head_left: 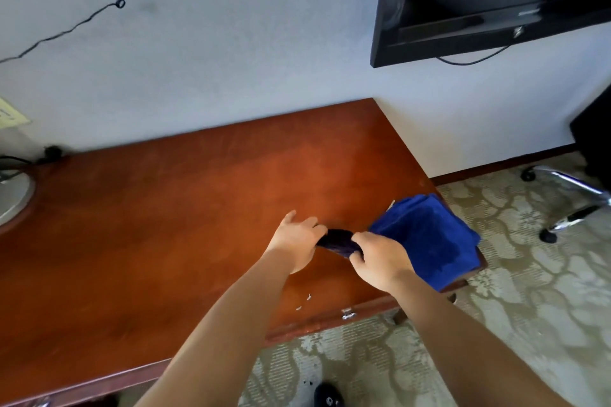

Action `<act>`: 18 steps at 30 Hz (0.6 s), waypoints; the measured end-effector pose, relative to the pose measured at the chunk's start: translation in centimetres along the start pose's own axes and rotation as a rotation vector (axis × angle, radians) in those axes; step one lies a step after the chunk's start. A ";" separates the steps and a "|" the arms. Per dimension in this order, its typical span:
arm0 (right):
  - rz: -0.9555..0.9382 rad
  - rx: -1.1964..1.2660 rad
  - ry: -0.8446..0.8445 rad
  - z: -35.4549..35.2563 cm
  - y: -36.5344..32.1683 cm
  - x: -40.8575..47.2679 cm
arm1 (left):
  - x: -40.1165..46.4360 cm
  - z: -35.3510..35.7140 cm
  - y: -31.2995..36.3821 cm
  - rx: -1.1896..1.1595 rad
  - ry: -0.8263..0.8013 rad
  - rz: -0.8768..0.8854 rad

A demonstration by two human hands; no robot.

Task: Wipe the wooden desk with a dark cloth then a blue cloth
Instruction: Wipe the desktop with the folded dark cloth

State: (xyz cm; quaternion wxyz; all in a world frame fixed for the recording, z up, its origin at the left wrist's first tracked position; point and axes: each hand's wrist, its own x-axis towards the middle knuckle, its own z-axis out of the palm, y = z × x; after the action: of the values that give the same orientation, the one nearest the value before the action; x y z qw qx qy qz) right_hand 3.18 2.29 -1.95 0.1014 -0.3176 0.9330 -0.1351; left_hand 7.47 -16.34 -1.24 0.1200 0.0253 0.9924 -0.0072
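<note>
A reddish wooden desk (165,225) stands against the wall. A dark, bunched cloth (338,240) is held just above its right part between both hands. My left hand (296,243) grips the cloth's left end and my right hand (380,261) grips its right end. A folded blue cloth (429,238) lies at the desk's right corner, partly behind my right hand and overhanging the edge.
A round lamp base (13,195) sits at the desk's far left by a plug and cable. A black TV (479,0) hangs on the wall at upper right. A chrome chair base (568,201) stands on the patterned carpet to the right. Small white specks (305,301) lie near the front edge.
</note>
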 end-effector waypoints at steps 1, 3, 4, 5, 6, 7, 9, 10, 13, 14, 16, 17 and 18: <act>-0.013 -0.017 -0.076 0.9 -0.3 -0.4 | -0.6 0.9 0.1 0.019 -0.058 0.006; -0.054 -0.049 -0.177 2.9 -0.9 -0.9 | -1.8 2.8 0.2 0.037 -0.149 0.009; -0.052 -0.034 -0.182 3.7 -1.1 -1.0 | -2.4 3.5 0.2 0.024 -0.168 0.000; -0.029 0.001 -0.164 4.2 -1.3 -1.0 | -3.0 4.0 0.1 -0.001 -0.166 -0.013; 0.001 0.032 -0.131 4.6 -1.5 -0.8 | -3.4 4.4 0.0 -0.032 -0.154 -0.027; 0.027 0.044 -0.097 4.9 -1.6 -0.6 | -3.8 4.6 -0.1 -0.065 -0.141 -0.037; 0.090 0.047 -0.077 5.7 -2.0 -0.3 | -4.0 4.4 -0.1 -0.126 -0.102 -0.046; 0.131 0.060 -0.101 6.1 -2.3 -0.3 | -4.0 4.2 -0.1 -0.152 -0.086 -0.042; 0.198 0.081 -0.161 7.2 -3.0 -0.3 | -3.8 3.9 -0.5 -0.230 -0.052 -0.004; 0.209 0.080 -0.160 7.5 -3.1 -0.2 | -3.7 4.0 -0.7 -0.254 -0.049 0.011; 0.239 0.081 -0.153 7.8 -3.0 0.0 | -3.5 4.1 -0.8 -0.291 -0.059 0.036; 0.248 0.074 -0.152 7.9 -2.9 0.1 | -3.4 4.0 -0.8 -0.307 -0.064 0.044; 0.252 0.056 -0.156 8.0 -2.8 0.2 | -3.2 3.9 -0.8 -0.318 -0.064 0.050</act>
State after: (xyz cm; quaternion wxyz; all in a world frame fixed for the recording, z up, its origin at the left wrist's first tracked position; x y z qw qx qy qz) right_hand 6.86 -1.45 -8.64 0.1985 -0.2048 0.9506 -0.1223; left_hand 11.48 -17.38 -4.24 0.1540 0.0303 0.9758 0.1523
